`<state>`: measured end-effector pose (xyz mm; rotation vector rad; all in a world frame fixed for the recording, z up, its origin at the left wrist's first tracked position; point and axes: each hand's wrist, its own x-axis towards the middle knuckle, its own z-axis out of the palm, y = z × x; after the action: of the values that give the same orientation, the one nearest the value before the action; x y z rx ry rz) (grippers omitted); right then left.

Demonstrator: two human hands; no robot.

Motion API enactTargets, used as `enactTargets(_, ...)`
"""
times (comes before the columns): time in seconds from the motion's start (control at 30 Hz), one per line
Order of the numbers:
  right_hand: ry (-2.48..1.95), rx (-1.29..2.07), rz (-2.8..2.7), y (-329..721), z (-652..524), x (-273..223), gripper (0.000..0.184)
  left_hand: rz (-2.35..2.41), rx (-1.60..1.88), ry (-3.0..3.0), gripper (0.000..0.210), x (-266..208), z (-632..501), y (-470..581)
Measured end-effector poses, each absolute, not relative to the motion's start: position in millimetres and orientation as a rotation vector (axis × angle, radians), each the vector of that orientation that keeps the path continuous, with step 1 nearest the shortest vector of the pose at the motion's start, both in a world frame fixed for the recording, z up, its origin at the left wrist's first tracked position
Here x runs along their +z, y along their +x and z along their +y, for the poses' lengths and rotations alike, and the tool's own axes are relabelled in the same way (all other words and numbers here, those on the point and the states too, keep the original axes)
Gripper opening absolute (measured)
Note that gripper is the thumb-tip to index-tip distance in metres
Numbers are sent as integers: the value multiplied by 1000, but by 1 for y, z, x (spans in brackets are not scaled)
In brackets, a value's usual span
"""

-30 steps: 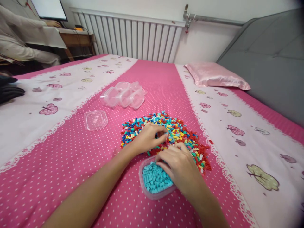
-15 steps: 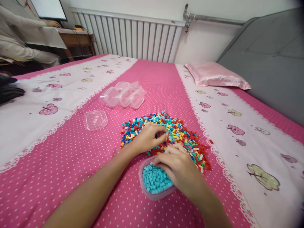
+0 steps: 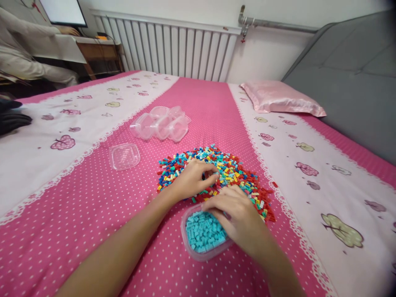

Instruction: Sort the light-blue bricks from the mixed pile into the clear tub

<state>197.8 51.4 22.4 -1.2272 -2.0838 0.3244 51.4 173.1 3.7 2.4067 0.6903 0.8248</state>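
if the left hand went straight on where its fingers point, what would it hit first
Most likely the yellow and turquoise bricks just right of the left hand's fingertips; depth is unclear, so the fingers may already touch some.

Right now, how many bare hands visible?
3: left hand over multicoloured plastic brick pile, right hand at clear plastic tub, another person's hand at wooden desk. Others may be hidden.
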Motion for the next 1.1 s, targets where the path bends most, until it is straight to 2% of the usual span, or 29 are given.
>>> enactTargets(0.23, -1465, 230, -1629, 217, 58, 25, 15, 573, 757, 2335, 31, 11, 170, 50)
enactTargets(0.33, -1474, 215, -1655, 218, 61, 23, 22, 459, 702, 2297, 30, 14, 168, 49)
enactTargets(0.6, -1427, 268, -1713, 217, 60, 22, 7, 305, 609, 2227, 50, 12, 169, 48)
enactTargets(0.77, -1402, 253, -1725, 218, 60, 21, 8, 272, 585, 2229, 48, 11, 170, 49)
enactTargets(1.0, -1350, 229, -1799, 216, 56, 25, 9, 418, 815, 2224, 61, 15, 169, 47)
enactTargets(1.1, -1326, 292, -1896, 211, 51, 28, 11, 515, 931, 2181, 60, 16, 169, 45)
